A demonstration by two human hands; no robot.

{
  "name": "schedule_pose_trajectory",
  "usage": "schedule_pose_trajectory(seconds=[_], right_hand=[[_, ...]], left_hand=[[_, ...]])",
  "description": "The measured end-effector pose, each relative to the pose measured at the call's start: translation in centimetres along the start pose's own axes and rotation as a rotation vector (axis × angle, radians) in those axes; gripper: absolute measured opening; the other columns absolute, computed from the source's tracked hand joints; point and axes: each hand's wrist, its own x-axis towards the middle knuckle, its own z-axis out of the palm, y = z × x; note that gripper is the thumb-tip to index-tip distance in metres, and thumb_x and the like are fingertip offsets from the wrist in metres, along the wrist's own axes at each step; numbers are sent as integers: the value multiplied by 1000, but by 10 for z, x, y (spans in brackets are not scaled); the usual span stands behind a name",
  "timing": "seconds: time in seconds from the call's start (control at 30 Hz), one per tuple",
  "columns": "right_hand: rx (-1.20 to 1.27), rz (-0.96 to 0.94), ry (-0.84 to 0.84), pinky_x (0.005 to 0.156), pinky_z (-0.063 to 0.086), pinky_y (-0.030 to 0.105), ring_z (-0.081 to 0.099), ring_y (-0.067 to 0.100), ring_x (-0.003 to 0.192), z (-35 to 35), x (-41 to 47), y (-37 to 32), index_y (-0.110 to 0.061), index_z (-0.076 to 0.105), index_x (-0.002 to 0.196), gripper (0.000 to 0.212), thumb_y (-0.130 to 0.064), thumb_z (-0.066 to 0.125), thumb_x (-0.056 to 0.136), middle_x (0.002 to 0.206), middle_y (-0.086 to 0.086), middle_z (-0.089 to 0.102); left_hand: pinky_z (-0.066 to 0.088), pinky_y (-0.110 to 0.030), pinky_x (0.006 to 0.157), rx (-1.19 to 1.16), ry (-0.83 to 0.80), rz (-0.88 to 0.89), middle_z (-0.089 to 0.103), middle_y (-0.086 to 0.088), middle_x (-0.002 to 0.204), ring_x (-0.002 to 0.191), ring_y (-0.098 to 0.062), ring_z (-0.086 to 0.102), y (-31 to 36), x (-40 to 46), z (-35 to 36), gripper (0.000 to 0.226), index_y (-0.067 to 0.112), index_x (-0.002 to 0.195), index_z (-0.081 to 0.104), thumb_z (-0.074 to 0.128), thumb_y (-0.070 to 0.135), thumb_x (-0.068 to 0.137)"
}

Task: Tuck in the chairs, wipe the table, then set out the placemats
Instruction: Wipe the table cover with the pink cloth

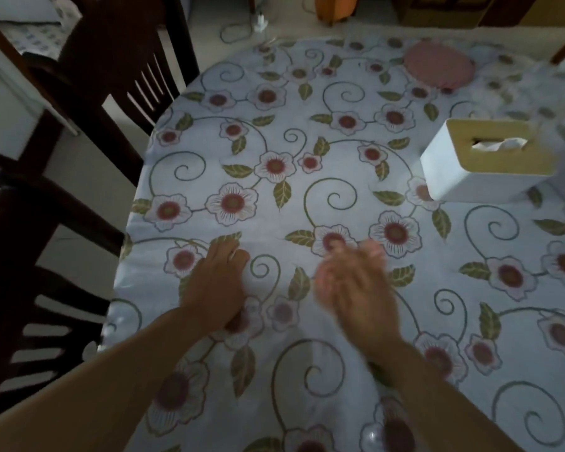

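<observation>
Both hands are low over the near part of the table point(307, 197), which is covered with a flowered tablecloth point(340, 151). The left hand point(217, 282) lies with the palm down on the cloth near the left edge; its fingers seem bent a little, but I cannot tell if the grip is on something, maybe a fold of cloth, or on nothing. The right hand point(356, 285) is blurred; its fingers look spread and relaxed, so its grip seems released, with nothing in it. No wiping cloth is visible. Two dark chairs stand at the left side: the far chair point(121, 60) and the near chair point(30, 288), both close to the table edge. A white tissue box point(480, 164) stands on the right, and a round pink placemat point(439, 65) lies at the far end, well apart from the hands. I think the risk here is the loose tablecloth: if the hands push or wipe hard, the cloth may slide or wrinkle and pull the tissue box with it. A wide sweep to the right could also knock the box.
</observation>
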Motion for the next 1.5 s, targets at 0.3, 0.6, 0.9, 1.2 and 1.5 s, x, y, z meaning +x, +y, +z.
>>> schedule_pose_trajectory(seconds=[0.3,0.6,0.9,1.2,1.5], right_hand=[[-85,581,20,117,9,49,8,35,144,2,74,37,-14,10,151,66,-30,39,94,158,13,6],[-17,-104,-214,118,5,48,1,31,146,46,79,-112,-15,11,151,66,-36,33,92,159,10,5],[-107,-24,12,107,37,51,33,34,138,49,17,-131,-11,30,143,72,-31,61,81,149,13,36],[10,261,-81,107,38,41,37,31,136,70,-66,-237,-6,39,142,59,-18,41,83,149,13,37],[2,348,-163,79,46,37,58,27,100,-13,-55,-265,-32,45,115,26,-46,34,95,109,1,61]], left_hand=[[42,-41,86,39,22,-37,36,-13,137,114,-31,40,-4,55,1,41,12,116,51,53,7,75],[51,-45,64,58,94,-3,57,-18,112,96,-38,56,-44,37,-6,31,3,95,57,67,1,66],[43,-45,91,226,-173,117,30,-7,142,131,-28,30,-96,31,-45,46,13,126,37,55,23,84],[34,-47,107,207,-526,248,20,-13,150,136,-31,26,-98,-1,-66,58,11,140,29,51,15,87],[43,-41,97,141,-446,331,37,-8,133,122,-26,41,-90,-34,-114,39,12,120,49,54,15,82]])
